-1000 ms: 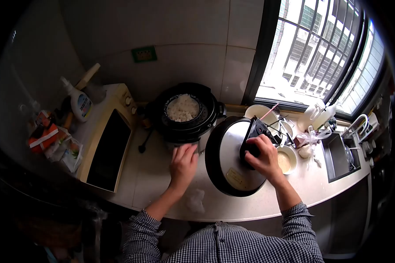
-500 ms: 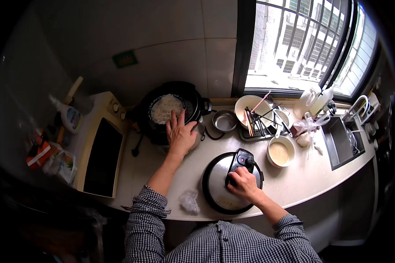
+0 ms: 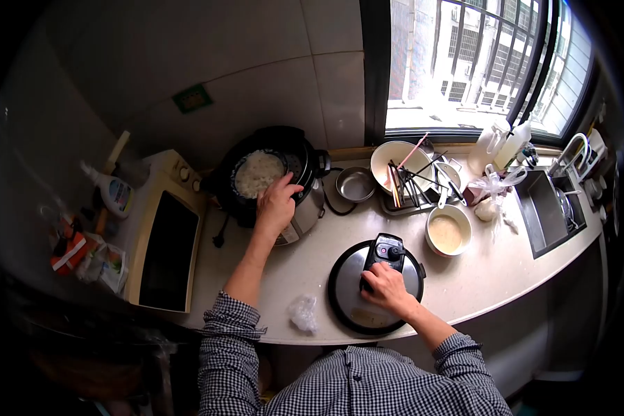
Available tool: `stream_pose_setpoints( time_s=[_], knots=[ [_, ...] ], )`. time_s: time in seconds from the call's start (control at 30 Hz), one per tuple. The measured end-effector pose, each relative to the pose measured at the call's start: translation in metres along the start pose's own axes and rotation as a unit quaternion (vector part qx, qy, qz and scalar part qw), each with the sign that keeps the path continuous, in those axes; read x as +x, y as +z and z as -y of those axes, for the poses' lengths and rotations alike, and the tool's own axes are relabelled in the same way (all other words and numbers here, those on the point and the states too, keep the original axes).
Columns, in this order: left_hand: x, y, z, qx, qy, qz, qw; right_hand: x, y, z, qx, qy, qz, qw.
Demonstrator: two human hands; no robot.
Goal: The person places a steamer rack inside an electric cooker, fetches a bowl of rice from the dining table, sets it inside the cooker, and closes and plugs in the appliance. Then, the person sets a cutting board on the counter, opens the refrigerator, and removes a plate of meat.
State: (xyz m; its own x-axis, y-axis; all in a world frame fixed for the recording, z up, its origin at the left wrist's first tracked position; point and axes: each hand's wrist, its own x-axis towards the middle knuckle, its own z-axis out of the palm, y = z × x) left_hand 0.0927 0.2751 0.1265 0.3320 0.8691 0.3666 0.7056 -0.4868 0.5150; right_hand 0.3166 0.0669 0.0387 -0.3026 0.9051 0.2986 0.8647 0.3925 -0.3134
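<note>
A bowl of white rice with a blue-patterned rim sits inside the open electric pressure cooker. My left hand is at the bowl's near edge, its fingers bent and closed on the rim; the fingertips are partly hidden. To the right, the cooker's round lid, metal with a black edge, lies on the counter near its front. My right hand is wrapped around the lid's black handle.
A microwave stands at left. A clear crumpled plastic bag lies by the front edge. Behind are a small metal bowl, a large bowl with chopsticks, and a bowl of pale liquid. The sink is at right.
My left hand's fingers, spread over the cooker's near side before, have bent in at the rice bowl's rim. My right hand stays on the lid handle. The camera view has shifted slightly.
</note>
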Motion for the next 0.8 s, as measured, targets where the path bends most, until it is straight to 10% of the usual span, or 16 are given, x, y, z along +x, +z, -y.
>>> stream_pose_setpoints(
  time_s=[0.27, 0.8],
  knots=[
    [0.012, -0.02, -0.005, 0.119, 0.195, 0.002, 0.974, 0.0, 0.002, -0.001, 0.005, -0.002, 0.002, 1.0],
    [0.016, 0.004, -0.018, 0.253, 0.204, 0.015, 0.946, -0.019, -0.009, -0.016, 0.06, -0.046, -0.139, 0.987]
  ],
)
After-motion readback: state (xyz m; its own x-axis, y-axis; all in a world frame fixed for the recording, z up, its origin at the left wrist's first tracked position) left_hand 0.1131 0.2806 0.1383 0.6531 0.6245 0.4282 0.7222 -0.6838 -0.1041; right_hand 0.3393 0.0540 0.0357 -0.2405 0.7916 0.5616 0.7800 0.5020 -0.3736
